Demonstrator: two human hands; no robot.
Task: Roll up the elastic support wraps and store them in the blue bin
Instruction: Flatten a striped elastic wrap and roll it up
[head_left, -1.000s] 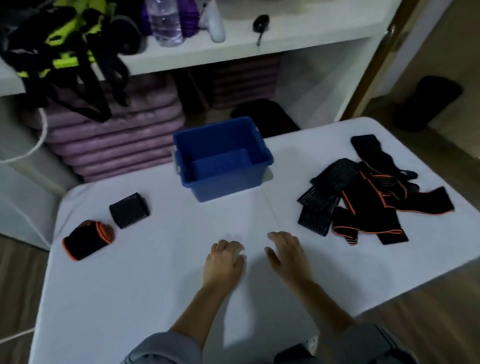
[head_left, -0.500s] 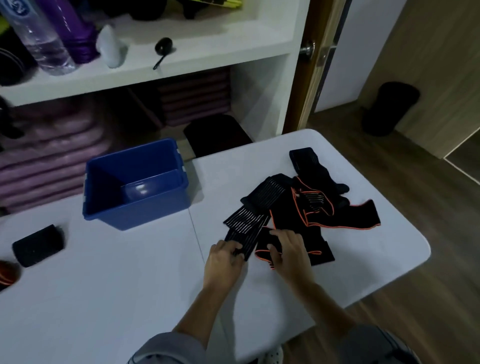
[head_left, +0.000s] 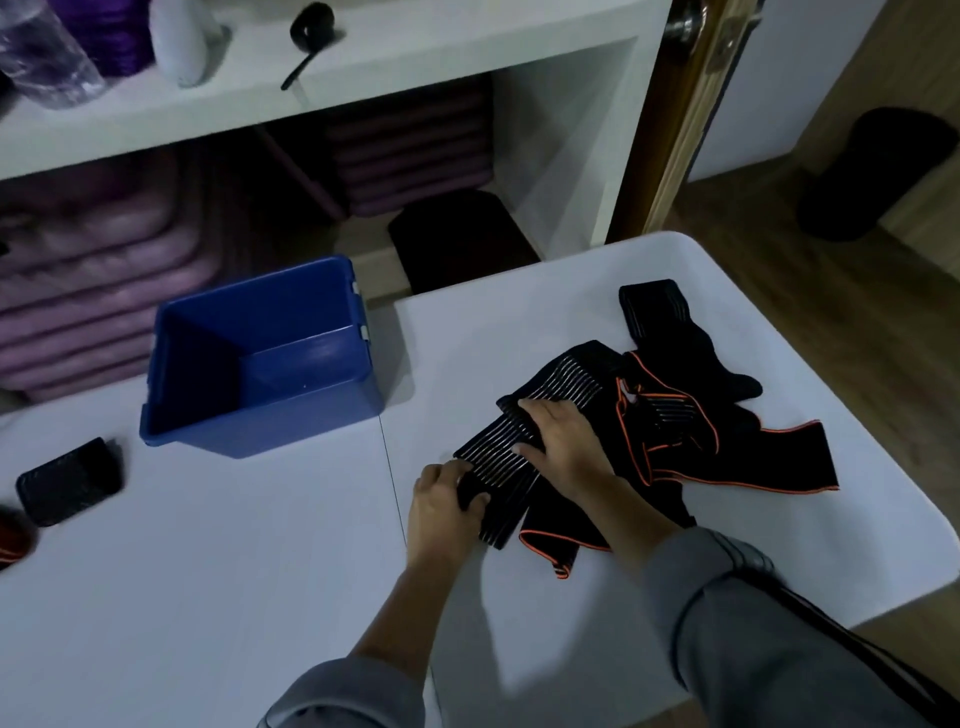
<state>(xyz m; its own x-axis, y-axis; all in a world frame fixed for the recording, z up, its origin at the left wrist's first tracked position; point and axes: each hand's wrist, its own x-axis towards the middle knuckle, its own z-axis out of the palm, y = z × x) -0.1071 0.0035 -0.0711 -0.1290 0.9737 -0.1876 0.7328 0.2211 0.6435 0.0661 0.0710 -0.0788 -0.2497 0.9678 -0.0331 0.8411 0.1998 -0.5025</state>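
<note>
Rolling from a crooked start looked like the main risk. The striped wrap (head_left: 496, 451) lay at a slant across the table (head_left: 234, 571), its far end tucked among the orange-trimmed wraps (head_left: 737, 457). A first turn taken off-square would likely cone out and end as a loose bundle. Dragging was the second hazard, since that far end touched and partly overlapped the pile. A pull toward the person could bring the orange-trimmed pieces along or tangle them. Elastic also springs back, so a slack hold at the near end could let the first fold open.

The left hand (head_left: 441, 512) gripped the wrap's near end, with the thumb curled over the top edge. Its fingers seemed to be underneath, though the dim light made that uncertain. The right hand (head_left: 563, 447) rested on top of the wrap farther along, fingers spread and fairly straight, pressing it to the table rather than closing round it. Between the two hands a short stretch of striped band showed bare, and beyond the right hand the rest ran up and to the right.

The blue bin (head_left: 270, 423) stood to the left of the hands, well apart from the wrap. A rolled black wrap (head_left: 67, 480) lay on the table farther left, outside the bin, beside another roll (head_left: 10, 538) cut off by the frame edge.
</note>
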